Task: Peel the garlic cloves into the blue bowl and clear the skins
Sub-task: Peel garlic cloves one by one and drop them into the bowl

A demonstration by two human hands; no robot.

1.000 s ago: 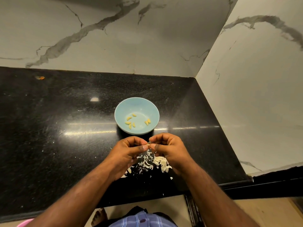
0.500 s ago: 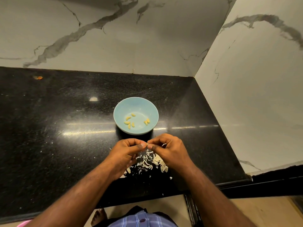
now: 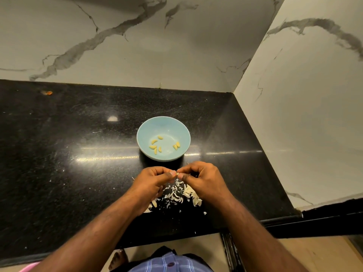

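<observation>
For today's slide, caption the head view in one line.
Both hands pinch a garlic clove above loose skins, near a blue bowl holding peeled cloves.

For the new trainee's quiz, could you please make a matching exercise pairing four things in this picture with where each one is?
Things:
1. peeled cloves
2. skins
3. bowl
4. clove

Places:
A. pinched between the fingertips of the left hand and the right hand
B. on the black counter, beyond the hands
C. scattered on the counter beneath the hands
D. lying inside the bowl

Pairs: 1-D, 2-C, 3-B, 4-A
</observation>
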